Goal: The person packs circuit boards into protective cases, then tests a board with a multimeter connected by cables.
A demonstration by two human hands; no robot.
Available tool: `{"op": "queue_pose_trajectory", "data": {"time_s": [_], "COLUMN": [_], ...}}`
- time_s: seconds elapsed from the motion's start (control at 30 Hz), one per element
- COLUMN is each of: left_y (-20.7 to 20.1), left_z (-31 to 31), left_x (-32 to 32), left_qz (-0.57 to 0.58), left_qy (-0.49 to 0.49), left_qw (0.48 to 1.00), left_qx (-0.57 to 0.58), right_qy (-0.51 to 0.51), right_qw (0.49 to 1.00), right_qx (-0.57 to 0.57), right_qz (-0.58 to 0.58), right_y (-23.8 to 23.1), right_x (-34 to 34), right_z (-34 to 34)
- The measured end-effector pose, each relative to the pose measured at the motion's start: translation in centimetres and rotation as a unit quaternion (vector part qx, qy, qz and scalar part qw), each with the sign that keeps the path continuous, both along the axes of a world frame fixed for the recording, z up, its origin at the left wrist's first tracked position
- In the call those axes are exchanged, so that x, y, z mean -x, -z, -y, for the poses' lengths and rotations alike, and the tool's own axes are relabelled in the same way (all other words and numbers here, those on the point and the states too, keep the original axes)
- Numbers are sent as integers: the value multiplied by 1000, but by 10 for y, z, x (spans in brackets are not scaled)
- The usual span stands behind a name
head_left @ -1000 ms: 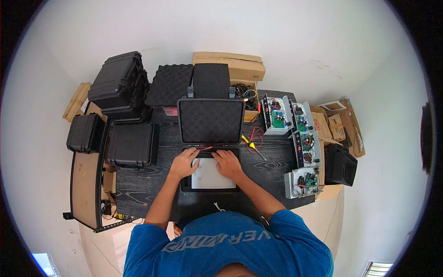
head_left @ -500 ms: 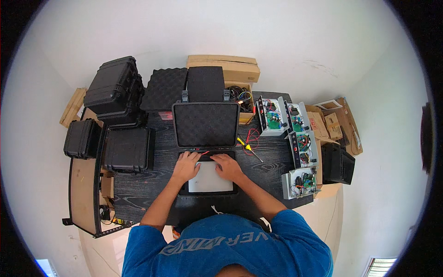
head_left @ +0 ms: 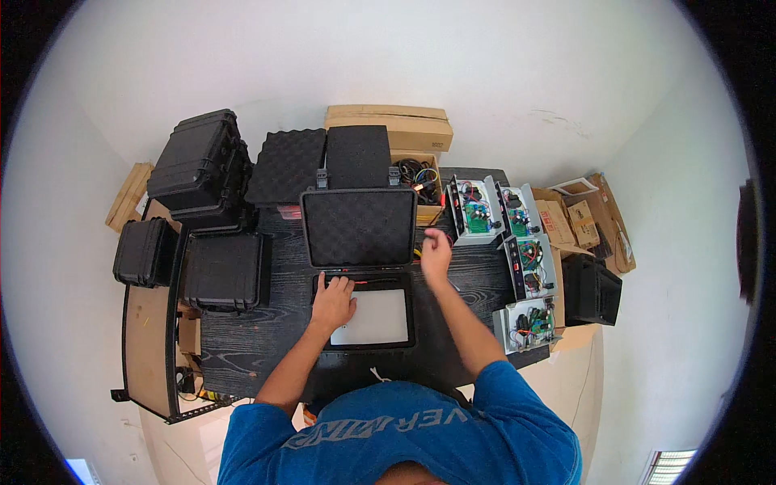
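Observation:
An open black hard case (head_left: pixel 411 315) stands in front of me. Its raised lid (head_left: pixel 360 229) is lined with dark egg-crate foam. Inside the base lies a flat light-grey panel (head_left: pixel 380 315), with a thin red piece (head_left: pixel 372 282) along its far edge. My left hand (head_left: pixel 333 302) rests over the panel's far left corner, fingers spread and reaching onto the case's dark inner edge. Right of the lid, my right hand (head_left: pixel 436 257) is above the table with its fingers curled in. It covers most of a yellow-handled screwdriver (head_left: pixel 417 253); anything in its grip is hidden.
Several open grey units with green circuit boards (head_left: pixel 529 263) line the table's right side. Closed black cases (head_left: pixel 226 267) are on the left, some stacked. Behind the lid are foam sheets (head_left: pixel 289 166) and a cardboard box of cables (head_left: pixel 416 178). A black bin (head_left: pixel 590 287) sits far right.
My right hand has left the case and moved right and away from me, over the screwdriver and red wire. My left hand stays at the panel's far left corner.

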State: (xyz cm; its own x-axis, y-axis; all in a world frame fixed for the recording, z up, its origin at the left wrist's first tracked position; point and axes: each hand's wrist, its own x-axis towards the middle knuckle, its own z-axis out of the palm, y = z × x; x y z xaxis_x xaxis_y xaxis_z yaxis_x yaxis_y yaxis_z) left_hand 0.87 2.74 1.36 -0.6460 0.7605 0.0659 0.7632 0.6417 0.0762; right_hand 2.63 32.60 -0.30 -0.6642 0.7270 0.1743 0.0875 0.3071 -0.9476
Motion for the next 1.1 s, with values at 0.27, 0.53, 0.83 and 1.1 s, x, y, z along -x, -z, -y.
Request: {"op": "queue_pose_trajectory", "data": {"time_s": [0.27, 0.53, 0.83, 1.1], "left_y": [9, 1, -24, -95], "left_z": [-4, -1, -9, -51], "left_x": [-3, 2, 10, -13], "left_qz": [-7, 16, 133, 188], "left_qy": [15, 12, -38, 110], "left_qw": [998, 996, 982, 878], "left_qx": [-65, -83, -126, -426], "right_qy": [-120, -73, -190, -460], "right_qw": [979, 993, 956, 876], "right_qx": [73, -43, 157, 144], "right_qz": [147, -86, -159, 29], "right_y": [32, 14, -81, -127], "right_x": [42, 29, -27, -70], "right_z": [-93, -91, -39, 22]}}
